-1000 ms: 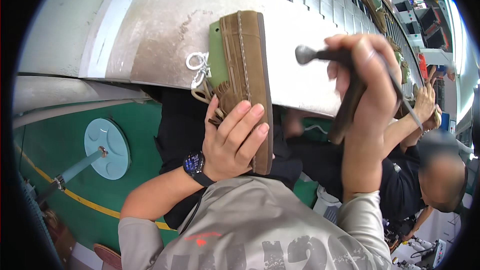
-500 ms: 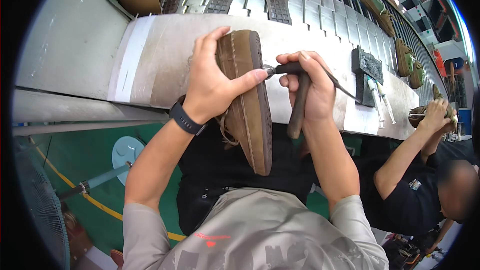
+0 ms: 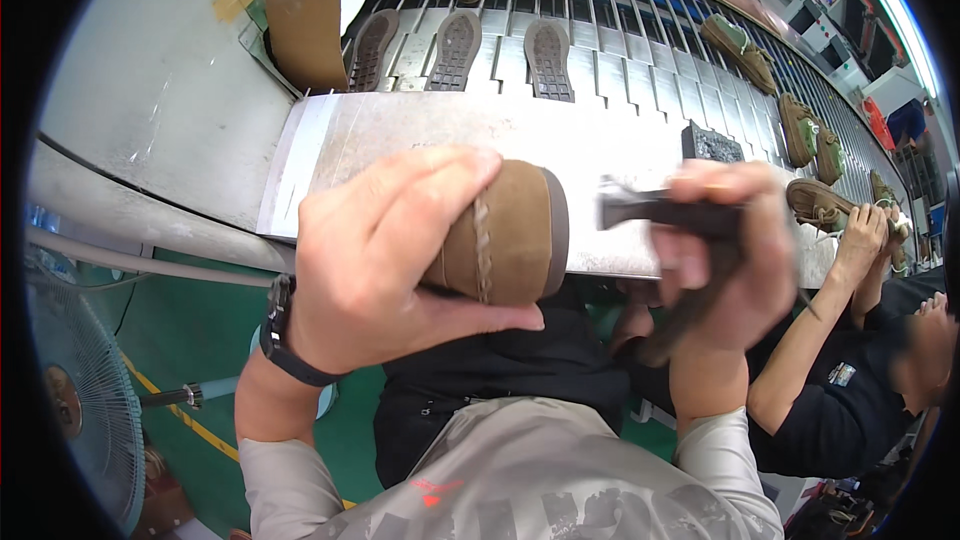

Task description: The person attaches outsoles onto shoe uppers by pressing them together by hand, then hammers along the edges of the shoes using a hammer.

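My left hand [image 3: 385, 260] grips a brown suede shoe [image 3: 505, 235] by its toe, holding it up close with the stitched front facing me. My right hand [image 3: 725, 255] is closed around a dark metal hand tool [image 3: 660, 210], its head pointing left toward the shoe's edge, a short gap away. The tool and right hand are blurred. A black watch [image 3: 285, 335] is on my left wrist. Both hands hover over the near edge of a grey metal work table [image 3: 400, 140].
Behind the table runs a slatted conveyor [image 3: 640, 60] carrying shoe soles [image 3: 548, 58] and brown shoes [image 3: 800, 130]. A person in black [image 3: 850, 340] works at my right, hands on a shoe. A fan [image 3: 70, 390] stands at lower left on the green floor.
The shoe has been turned from lengthwise to toe-on and brought closer. My left hand shifted its grip to the toe. The right hand with the tool moved right, slightly away from the shoe.
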`<state>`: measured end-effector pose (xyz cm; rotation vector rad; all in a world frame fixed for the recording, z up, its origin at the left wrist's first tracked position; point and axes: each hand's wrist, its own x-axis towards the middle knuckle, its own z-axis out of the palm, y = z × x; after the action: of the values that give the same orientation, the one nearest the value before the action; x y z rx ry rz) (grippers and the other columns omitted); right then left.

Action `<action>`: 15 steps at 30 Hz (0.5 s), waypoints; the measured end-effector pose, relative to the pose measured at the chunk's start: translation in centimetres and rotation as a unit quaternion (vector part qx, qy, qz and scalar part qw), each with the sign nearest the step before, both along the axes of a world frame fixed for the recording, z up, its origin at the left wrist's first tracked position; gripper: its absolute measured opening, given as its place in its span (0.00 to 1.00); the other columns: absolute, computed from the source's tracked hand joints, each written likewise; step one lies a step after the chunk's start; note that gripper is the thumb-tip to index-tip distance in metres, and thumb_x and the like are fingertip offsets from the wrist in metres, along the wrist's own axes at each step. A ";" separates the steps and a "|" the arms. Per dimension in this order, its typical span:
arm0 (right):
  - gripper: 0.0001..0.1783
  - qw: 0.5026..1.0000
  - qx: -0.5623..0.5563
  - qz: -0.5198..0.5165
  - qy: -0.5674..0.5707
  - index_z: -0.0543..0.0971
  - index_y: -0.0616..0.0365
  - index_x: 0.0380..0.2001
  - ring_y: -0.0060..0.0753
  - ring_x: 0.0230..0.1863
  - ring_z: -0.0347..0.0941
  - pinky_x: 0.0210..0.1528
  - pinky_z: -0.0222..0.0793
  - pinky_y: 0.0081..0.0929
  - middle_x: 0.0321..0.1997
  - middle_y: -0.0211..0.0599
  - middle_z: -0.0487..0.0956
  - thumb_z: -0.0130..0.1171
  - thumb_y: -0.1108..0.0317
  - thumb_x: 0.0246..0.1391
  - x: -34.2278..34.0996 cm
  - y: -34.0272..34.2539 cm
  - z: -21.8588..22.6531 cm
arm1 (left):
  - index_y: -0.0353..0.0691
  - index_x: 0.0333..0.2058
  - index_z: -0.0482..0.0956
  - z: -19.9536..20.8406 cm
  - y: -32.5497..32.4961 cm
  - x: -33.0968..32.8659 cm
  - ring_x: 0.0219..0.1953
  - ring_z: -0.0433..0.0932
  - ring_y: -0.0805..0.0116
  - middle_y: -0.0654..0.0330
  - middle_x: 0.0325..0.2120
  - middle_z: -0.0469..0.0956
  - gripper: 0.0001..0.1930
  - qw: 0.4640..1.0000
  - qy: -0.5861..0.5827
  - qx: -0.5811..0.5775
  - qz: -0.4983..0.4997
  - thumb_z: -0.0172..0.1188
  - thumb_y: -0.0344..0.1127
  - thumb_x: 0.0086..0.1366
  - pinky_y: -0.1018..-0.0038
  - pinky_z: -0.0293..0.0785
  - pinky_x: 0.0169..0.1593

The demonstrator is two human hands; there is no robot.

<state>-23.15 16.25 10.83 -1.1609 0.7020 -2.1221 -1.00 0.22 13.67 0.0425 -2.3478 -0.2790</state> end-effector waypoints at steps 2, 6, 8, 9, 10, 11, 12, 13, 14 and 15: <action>0.16 0.995 -0.060 0.047 -0.069 0.77 0.67 0.44 0.22 0.19 0.70 0.26 0.73 0.24 0.44 0.66 0.83 0.49 0.62 0.71 -0.2 0.8 1.6 | 0.31 0.55 0.78 0.1 0.6 0.1 0.45 0.87 0.50 0.47 0.45 0.85 0.50 1.000 0.002 -0.007 -0.002 0.88 0.53 0.35 0.63 0.85 0.47; 0.18 0.985 0.114 0.089 0.098 0.75 0.63 0.42 0.27 0.18 0.74 0.24 0.76 0.25 0.40 0.61 0.81 0.58 0.56 0.68 1.3 0.8 3.7 | 0.29 0.56 0.76 1.1 1.7 0.0 0.43 0.88 0.45 0.42 0.46 0.85 0.49 0.998 -0.052 -0.027 -0.013 0.88 0.51 0.38 0.62 0.86 0.45; 0.17 0.985 0.098 0.110 0.093 0.75 0.63 0.42 0.29 0.19 0.76 0.25 0.77 0.25 0.40 0.61 0.81 0.59 0.57 0.67 0.7 -0.1 3.3 | 0.29 0.58 0.75 1.3 1.8 0.5 0.46 0.88 0.43 0.40 0.48 0.84 0.49 0.994 -0.104 -0.027 -0.003 0.87 0.48 0.39 0.62 0.86 0.46; 0.16 0.983 0.078 0.135 0.093 0.75 0.64 0.42 0.30 0.20 0.77 0.26 0.79 0.25 0.39 0.62 0.82 0.59 0.59 0.66 0.3 -0.4 3.0 | 0.29 0.58 0.75 1.5 1.7 0.6 0.46 0.88 0.43 0.40 0.48 0.84 0.49 0.994 -0.103 -0.029 -0.008 0.87 0.48 0.39 0.62 0.86 0.46; 0.14 0.981 0.080 0.153 0.092 0.76 0.65 0.40 0.33 0.23 0.79 0.29 0.82 0.29 0.42 0.64 0.83 0.62 0.63 0.63 -0.4 -0.2 2.5 | 0.29 0.59 0.75 1.6 1.5 0.7 0.47 0.88 0.44 0.41 0.49 0.84 0.49 0.994 -0.104 -0.017 -0.017 0.87 0.47 0.40 0.62 0.86 0.47; 0.07 0.977 0.086 0.115 0.155 0.81 0.67 0.40 0.37 0.29 0.82 0.35 0.81 0.29 0.42 0.56 0.86 0.59 0.76 0.60 -1.2 -0.8 1.7 | 0.29 0.60 0.74 1.6 0.8 0.7 0.48 0.87 0.44 0.41 0.50 0.84 0.49 0.994 -0.109 -0.004 -0.022 0.88 0.46 0.41 0.63 0.86 0.48; 0.09 0.934 0.075 -0.007 0.350 0.81 0.66 0.42 0.41 0.32 0.84 0.37 0.82 0.33 0.46 0.56 0.85 0.62 0.75 0.58 -2.5 -1.4 0.7 | 0.30 0.61 0.74 2.2 0.0 0.6 0.48 0.87 0.46 0.43 0.50 0.84 0.50 0.991 -0.131 0.010 0.000 0.88 0.44 0.41 0.64 0.84 0.52; 0.13 0.838 0.063 -0.130 0.526 0.81 0.65 0.44 0.46 0.35 0.85 0.40 0.83 0.37 0.51 0.56 0.84 0.65 0.75 0.55 -3.8 -1.9 -0.7 | 0.30 0.61 0.75 2.7 -1.5 0.2 0.50 0.87 0.51 0.44 0.51 0.85 0.49 0.989 -0.144 0.014 0.015 0.88 0.44 0.41 0.65 0.83 0.55; 0.18 0.790 0.131 -0.162 0.577 0.81 0.63 0.47 0.48 0.43 0.84 0.46 0.81 0.38 0.54 0.53 0.83 0.65 0.77 0.51 -4.9 -2.0 -2.7 | 0.30 0.61 0.75 2.7 -2.9 -0.7 0.51 0.87 0.54 0.46 0.52 0.85 0.48 0.992 -0.122 0.037 0.019 0.88 0.44 0.42 0.65 0.82 0.56; 0.24 0.735 0.195 -0.192 0.621 0.82 0.61 0.51 0.51 0.51 0.83 0.53 0.79 0.39 0.57 0.50 0.82 0.65 0.79 0.47 -5.7 -2.1 -4.7 | 0.30 0.61 0.75 3.1 -3.9 -1.8 0.52 0.87 0.57 0.47 0.52 0.85 0.48 0.993 -0.100 0.059 0.024 0.88 0.44 0.42 0.66 0.82 0.57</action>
<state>-28.81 14.18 6.10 -2.2408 1.9760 -1.0242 -2.78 -3.70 16.74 0.1926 -2.5217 -0.4044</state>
